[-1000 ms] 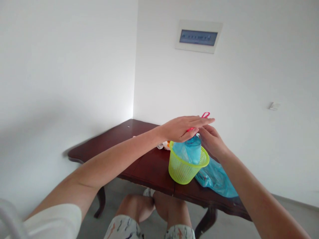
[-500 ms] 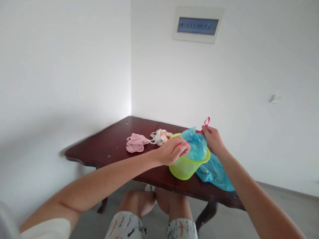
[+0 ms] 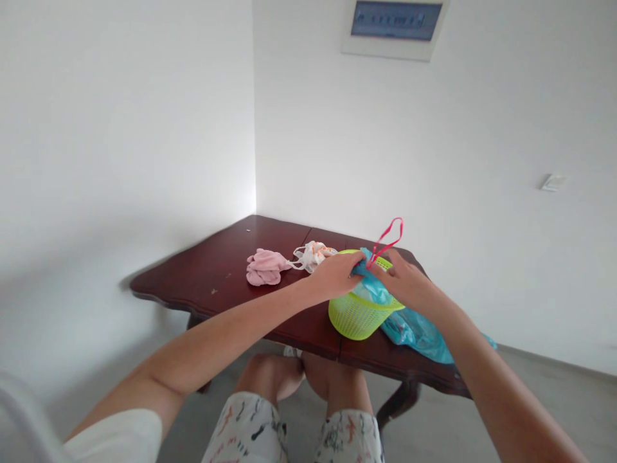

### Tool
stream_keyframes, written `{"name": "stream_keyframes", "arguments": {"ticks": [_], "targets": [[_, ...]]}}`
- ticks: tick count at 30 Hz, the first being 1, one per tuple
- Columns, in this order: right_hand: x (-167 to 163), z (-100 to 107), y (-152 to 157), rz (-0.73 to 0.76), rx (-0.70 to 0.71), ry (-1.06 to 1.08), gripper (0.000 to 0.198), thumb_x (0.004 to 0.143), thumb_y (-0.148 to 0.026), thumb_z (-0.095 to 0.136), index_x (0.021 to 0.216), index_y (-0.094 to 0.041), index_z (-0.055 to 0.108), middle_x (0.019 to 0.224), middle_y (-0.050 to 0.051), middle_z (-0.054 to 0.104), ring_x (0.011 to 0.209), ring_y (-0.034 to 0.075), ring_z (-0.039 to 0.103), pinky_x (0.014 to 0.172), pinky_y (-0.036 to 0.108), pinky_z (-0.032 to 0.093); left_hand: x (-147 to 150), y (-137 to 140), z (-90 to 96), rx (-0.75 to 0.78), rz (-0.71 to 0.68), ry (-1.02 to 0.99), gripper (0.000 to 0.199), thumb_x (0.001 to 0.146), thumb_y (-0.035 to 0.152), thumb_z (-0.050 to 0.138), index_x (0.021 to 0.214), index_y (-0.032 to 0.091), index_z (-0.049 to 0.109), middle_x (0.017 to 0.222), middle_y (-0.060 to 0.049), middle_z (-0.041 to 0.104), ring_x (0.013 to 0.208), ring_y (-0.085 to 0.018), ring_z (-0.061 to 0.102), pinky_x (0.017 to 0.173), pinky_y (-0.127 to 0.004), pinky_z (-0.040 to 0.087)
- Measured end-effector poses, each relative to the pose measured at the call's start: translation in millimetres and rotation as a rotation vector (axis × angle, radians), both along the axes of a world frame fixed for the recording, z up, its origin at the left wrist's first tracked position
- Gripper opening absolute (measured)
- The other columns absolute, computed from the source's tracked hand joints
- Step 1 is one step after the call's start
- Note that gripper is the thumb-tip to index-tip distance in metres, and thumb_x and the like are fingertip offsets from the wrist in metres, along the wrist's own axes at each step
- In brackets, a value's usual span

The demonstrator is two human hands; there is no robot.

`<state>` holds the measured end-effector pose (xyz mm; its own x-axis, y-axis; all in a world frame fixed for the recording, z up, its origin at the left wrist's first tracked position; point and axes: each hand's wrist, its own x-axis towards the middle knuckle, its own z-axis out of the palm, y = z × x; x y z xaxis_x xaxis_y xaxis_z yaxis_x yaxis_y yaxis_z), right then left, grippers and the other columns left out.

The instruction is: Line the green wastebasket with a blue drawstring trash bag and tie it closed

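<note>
there are two hands, one left hand (image 3: 340, 273) and one right hand (image 3: 407, 280). there is one basket (image 3: 355, 319) and one table (image 3: 216, 257), with two table legs (image 3: 402, 402) showing. three bags can be counted: one blue bag (image 3: 376, 290) in the basket, a second blue bag (image 3: 424, 337) beside it, and one white bag (image 3: 315, 255). there is one red loop (image 3: 371, 262) and one pink cloth (image 3: 267, 267). two walls (image 3: 482, 128) show, with one panel (image 3: 385, 48) and one switch (image 3: 554, 182).

Lime-green round plastic basket (image 3: 354, 321): perforated | crumpled blue plastic bag (image 3: 375, 292) inside: glossy | dark-red wooden table (image 3: 212, 263): smooth | bunched pink cloth (image 3: 266, 267): matt
</note>
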<state>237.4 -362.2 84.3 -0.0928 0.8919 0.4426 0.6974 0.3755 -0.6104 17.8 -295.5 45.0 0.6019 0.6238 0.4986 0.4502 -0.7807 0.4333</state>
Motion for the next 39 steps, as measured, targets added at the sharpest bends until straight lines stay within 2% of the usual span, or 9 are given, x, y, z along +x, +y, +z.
{"name": "stream_keyframes", "arguments": {"ticks": [4,6,10,13,17,23,29,36,39], "targets": [[6,-20,16,0.286,-0.433,0.065,0.041,0.096,-0.063,0.084,0.087,-0.024,0.076,0.06,0.0,0.073,0.041,0.014,0.055,0.04,0.026,0.039,-1,-4,-10.9,0.138,-0.192,-0.049,0.036,0.093,0.014,0.063,0.128,0.022,0.066,0.127,-0.016,0.079,0.125,-0.038,0.073,0.115,-0.052,0.058],[7,-26,26,0.31,-0.465,0.123,0.038,0.091,-0.059,0.087,0.083,-0.023,0.076,0.063,0.0,0.074,0.044,0.015,0.061,0.042,0.026,0.045,-11,-9,-17.2,0.223,-0.22,-0.049,0.039,0.097,0.016,0.063,0.136,0.021,0.064,0.135,-0.019,0.078,0.134,-0.04,0.071,0.123,-0.055,0.055],[14,-29,37,0.178,-0.136,0.295,0.029,0.089,-0.051,0.084,0.092,-0.022,0.08,0.077,0.003,0.081,0.068,0.023,0.078,0.057,0.032,0.061,-48,-9,-42.5,0.304,-0.169,-0.255,0.051,0.112,0.025,0.061,0.163,0.024,0.054,0.165,-0.02,0.067,0.158,-0.037,0.06,0.139,-0.058,0.044],[24,-17,38,0.128,0.126,0.258,0.028,0.099,-0.046,0.075,0.114,-0.025,0.085,0.108,0.007,0.09,0.1,0.031,0.084,0.089,0.046,0.071,-79,5,-83.0,0.167,0.026,-0.403,0.039,0.116,0.031,0.057,0.154,0.023,0.06,0.153,-0.018,0.072,0.146,-0.033,0.067,0.132,-0.053,0.05],[40,18,44,-0.009,0.441,-0.113,0.049,0.104,-0.039,0.071,0.151,-0.029,0.077,0.141,0.012,0.086,0.13,0.041,0.08,0.12,0.063,0.06,-104,30,-153.7,-0.255,0.294,-0.372,0.029,0.115,0.037,0.052,0.135,0.023,0.068,0.131,-0.011,0.078,0.126,-0.03,0.075,0.12,-0.045,0.058],[69,57,108,-0.26,0.813,-0.379,0.094,0.101,-0.043,0.073,0.184,-0.016,0.04,0.182,0.025,0.055,0.164,0.054,0.056,0.132,0.071,0.048,-111,48,-216.1,-0.523,0.287,-0.204,0.026,0.109,0.034,0.057,0.13,0.026,0.069,0.132,-0.01,0.081,0.126,-0.031,0.078,0.121,-0.047,0.056],[89,30,215,-0.236,0.63,-0.43,0.087,0.105,-0.038,0.069,0.183,-0.014,0.04,0.156,0.026,0.075,0.146,0.049,0.07,0.127,0.071,0.052,-111,56,-222.5,-0.492,0.278,-0.151,0.021,0.113,0.033,0.052,0.113,0.027,0.072,0.12,-0.006,0.083,0.118,-0.031,0.079,0.108,-0.044,0.057],[95,-54,295,-0.121,0.229,-0.251,0.065,0.104,-0.029,0.08,0.165,-0.018,0.063,0.109,0.009,0.086,0.105,0.028,0.079,0.111,0.044,0.056,-98,51,-231.8,-0.27,0.368,0.101,0.019,0.11,0.019,0.052,0.112,0.026,0.069,0.12,-0.01,0.078,0.115,-0.034,0.075,0.102,-0.048,0.053],[99,-85,310,-0.066,0.063,-0.183,0.055,0.101,-0.029,0.087,0.152,-0.014,0.074,0.108,0.012,0.087,0.103,0.027,0.081,0.105,0.039,0.06,-95,50,-234.0,-0.248,0.379,0.151,0.019,0.11,0.017,0.053,0.114,0.026,0.069,0.122,-0.01,0.076,0.115,-0.033,0.072,0.102,-0.048,0.051]]}}
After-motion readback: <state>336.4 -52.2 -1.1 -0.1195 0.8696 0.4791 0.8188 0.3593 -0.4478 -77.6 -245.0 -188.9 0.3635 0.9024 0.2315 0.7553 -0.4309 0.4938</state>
